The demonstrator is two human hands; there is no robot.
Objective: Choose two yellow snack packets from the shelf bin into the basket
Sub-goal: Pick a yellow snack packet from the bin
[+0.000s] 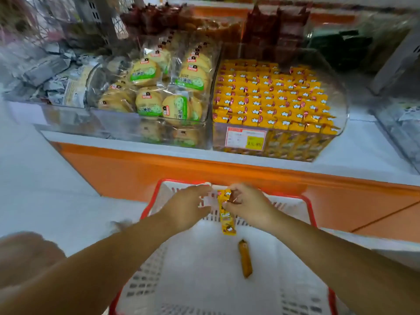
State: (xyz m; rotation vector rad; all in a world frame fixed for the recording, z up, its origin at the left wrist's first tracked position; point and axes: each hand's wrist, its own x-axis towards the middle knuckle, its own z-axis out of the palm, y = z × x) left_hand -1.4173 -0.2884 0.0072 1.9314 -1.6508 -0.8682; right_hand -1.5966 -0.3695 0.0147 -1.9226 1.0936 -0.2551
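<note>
While the right hand [247, 205] pinches the top end of a long yellow foil snack packet [226, 220] hanging over the white plastic basket with a red rim [311, 212], the left hand [187, 209] reaches in beside it with fingers straightened; whether it touches the packet I cannot tell. 1 similar yellow packet [245, 258] lies on the basket floor, so this looks like number 2 of 2. Best to lower it near the floor, clear of the mesh wall, then simply let go. On the clear acrylic shelf bin [343, 114] of yellow packets, a red-bordered price label [246, 137] seems to end in ".80"; other print is too blurred.
</note>
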